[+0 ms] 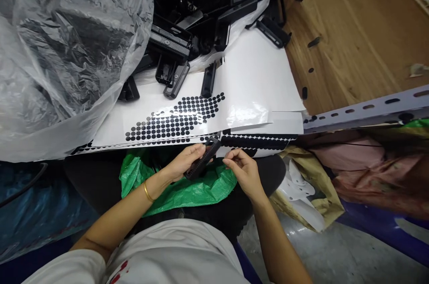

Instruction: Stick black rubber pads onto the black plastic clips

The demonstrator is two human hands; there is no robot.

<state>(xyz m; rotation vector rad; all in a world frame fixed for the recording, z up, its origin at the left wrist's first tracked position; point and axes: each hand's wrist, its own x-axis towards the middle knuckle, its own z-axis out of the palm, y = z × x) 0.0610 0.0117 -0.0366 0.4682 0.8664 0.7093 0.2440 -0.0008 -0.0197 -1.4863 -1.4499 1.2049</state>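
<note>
My left hand [187, 161] grips a slim black plastic part [203, 159] with an open loop at its upper end, tilted over my lap. Just right of it, my right hand [244, 171] has thumb and forefinger pinched together, apart from the part. Whatever sits in that pinch is too small to make out. Ahead of both hands lies a white sheet [147, 110] bearing rows of round black stickers [170, 123]. One more black part [208, 80] rests on the sheet's far side. A green woven sack [197, 194] spreads across my lap under my hands.
Black plastic parts [170, 43] are heaped at the back. Clear plastic film [83, 43] bulges at left. More white sheets [258, 74] lie to the right, beside a wooden board [351, 38] dotted with black bits. A brown bag [328, 208] with white scraps stands below right.
</note>
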